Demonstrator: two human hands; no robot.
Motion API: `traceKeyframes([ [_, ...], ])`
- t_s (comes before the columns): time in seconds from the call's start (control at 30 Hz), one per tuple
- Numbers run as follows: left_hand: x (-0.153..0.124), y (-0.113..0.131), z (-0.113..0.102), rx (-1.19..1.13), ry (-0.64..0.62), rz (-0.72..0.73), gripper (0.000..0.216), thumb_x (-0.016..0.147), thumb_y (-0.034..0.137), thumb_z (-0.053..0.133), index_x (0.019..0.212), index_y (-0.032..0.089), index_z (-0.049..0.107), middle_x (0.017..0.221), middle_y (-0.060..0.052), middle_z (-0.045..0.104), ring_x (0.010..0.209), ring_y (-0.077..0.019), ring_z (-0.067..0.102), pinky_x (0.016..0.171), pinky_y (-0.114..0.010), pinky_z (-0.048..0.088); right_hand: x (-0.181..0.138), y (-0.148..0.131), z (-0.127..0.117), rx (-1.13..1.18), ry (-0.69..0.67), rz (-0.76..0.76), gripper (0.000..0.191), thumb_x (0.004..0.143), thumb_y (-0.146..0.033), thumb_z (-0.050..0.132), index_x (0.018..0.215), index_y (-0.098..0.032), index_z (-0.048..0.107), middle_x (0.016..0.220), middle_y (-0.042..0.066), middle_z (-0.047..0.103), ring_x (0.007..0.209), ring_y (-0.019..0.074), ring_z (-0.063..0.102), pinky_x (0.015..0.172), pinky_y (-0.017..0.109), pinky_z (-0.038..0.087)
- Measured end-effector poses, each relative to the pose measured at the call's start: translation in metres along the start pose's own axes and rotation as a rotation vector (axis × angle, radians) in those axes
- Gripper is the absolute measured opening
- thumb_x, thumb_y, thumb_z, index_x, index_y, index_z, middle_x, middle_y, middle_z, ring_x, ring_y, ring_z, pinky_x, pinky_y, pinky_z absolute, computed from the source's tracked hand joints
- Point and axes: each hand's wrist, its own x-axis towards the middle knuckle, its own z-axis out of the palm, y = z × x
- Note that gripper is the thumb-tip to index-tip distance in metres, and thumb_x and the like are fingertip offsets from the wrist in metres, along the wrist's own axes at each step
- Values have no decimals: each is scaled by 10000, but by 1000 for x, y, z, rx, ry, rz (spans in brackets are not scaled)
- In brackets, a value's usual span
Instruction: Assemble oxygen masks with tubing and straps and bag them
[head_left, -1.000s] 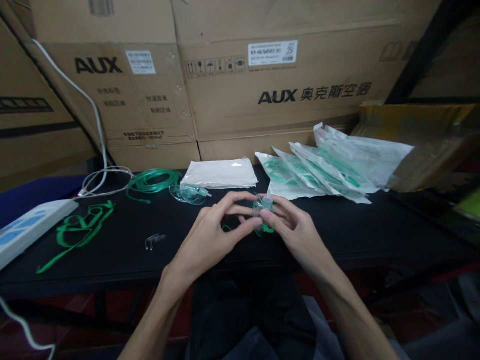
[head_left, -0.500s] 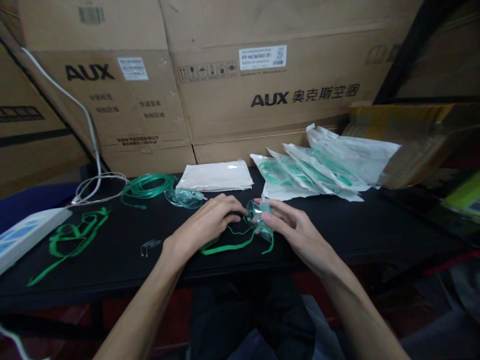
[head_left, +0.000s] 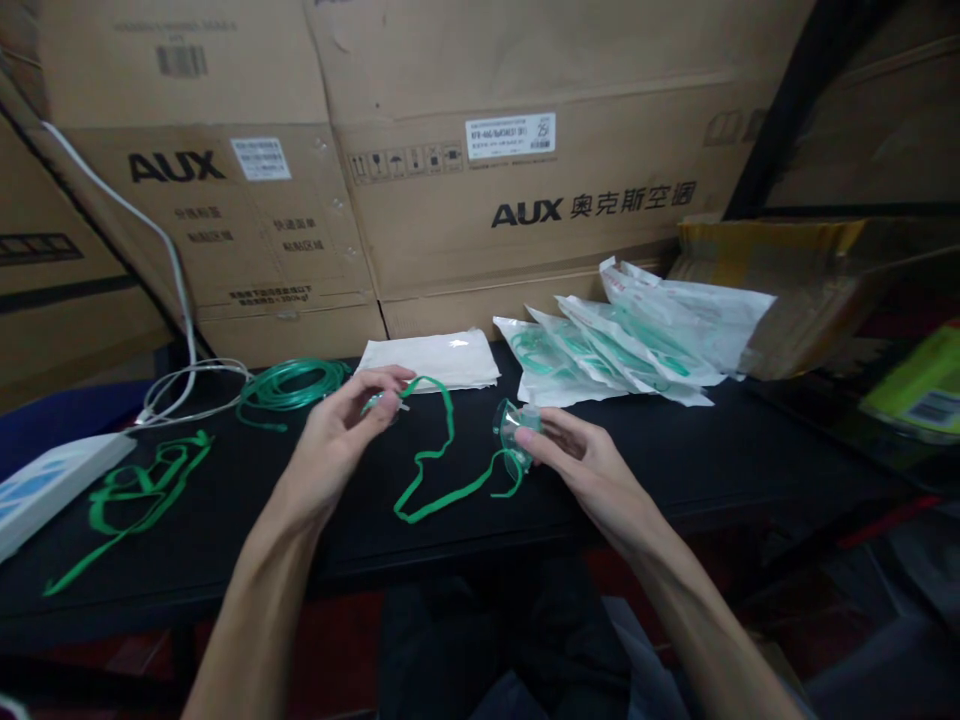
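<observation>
**Item:** clear plastic mask (head_left: pixel 513 430) with green elastic strap (head_left: pixel 433 492).
**Location:** held just above the counter (head_left: pixel 720 450), near its front edge.
**Handling (judged):** light. The shell is thin, flexible and easily crushed. The strap is soft, stretchy and prone to tangle. Best gripped at the stiffer port or rim.
**Right hand** (head_left: pixel 592 470): fingers closed around the mask.
**Left hand** (head_left: pixel 337 435): thumb and forefinger pinched on the strap's far end, raised above the counter.

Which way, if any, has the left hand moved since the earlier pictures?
Yes. The left hand moved left, away from the mask: earlier below the middle of the white pack, now at its left corner, holding the strap.
</observation>
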Motion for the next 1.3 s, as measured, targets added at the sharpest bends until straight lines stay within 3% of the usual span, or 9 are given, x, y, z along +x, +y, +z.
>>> traceKeyframes([
  [0.07,-6,7,-9,-264,156,-74,155,841,340,764,894,222,681,1199,-49,662,1147,-203,591,929,-277,512,0,-1,1,-24,13,-11,275,832,-429,773,963,-188,768,944,31,758,875,178,667,813,300,507],
  [0.17,-11,14,-19,-481,300,-116,160,780,270,811,869,225,686,1002,-17,665,947,-140,613,821,-201,540,2,0,1,-28,17,-15,282,840,-448,763,948,-188,770,889,22,744,817,168,644,732,279,485],
  [0.3,-12,12,-26,-309,383,-78,187,790,290,816,938,211,732,877,-9,691,852,-133,639,779,-193,542,1,3,-1,-10,17,-8,285,866,-466,746,934,-189,754,893,26,741,818,175,650,694,273,475],
  [0.4,-13,7,-23,-89,326,-79,329,804,371,817,1079,200,757,908,-40,751,941,-187,692,889,-267,545,-1,1,0,68,-55,-28,283,915,-462,696,1005,-200,754,1000,54,767,955,219,695,873,330,513],
  [0.5,-15,6,-12,17,265,-74,352,806,436,809,1055,190,772,952,-65,780,981,-226,723,974,-343,540,-4,-2,6,124,-164,-51,320,949,-473,644,1097,-207,746,1090,82,777,1065,252,710,994,377,501],
  [0.63,-15,5,7,-16,215,-90,316,803,436,812,984,181,767,987,-74,789,966,-235,743,954,-376,574,-3,-2,24,201,-338,-70,379,947,-493,640,1194,-215,709,1157,93,768,1123,266,707,1007,408,515],
  [0.77,-15,2,21,-140,145,-148,307,826,432,793,984,173,748,1057,-86,781,986,-233,748,952,-375,591,-3,2,42,272,-455,-78,331,943,-457,663,1150,-204,712,1099,80,778,1083,242,720,983,382,519],
  [1.07,-19,-2,27,-165,31,-363,333,858,408,750,1098,177,739,1103,-110,788,991,-254,757,890,-371,614,-11,1,49,215,-404,-68,249,896,-422,721,1048,-224,719,1045,40,772,1041,215,716,936,323,528],
  [1.3,-20,-5,24,-99,-13,-291,321,889,435,712,1079,177,733,1078,-95,789,1018,-234,738,880,-319,580,-10,2,49,214,-367,-107,227,926,-385,700,1075,-214,711,1082,45,770,1045,193,709,938,298,526],
])
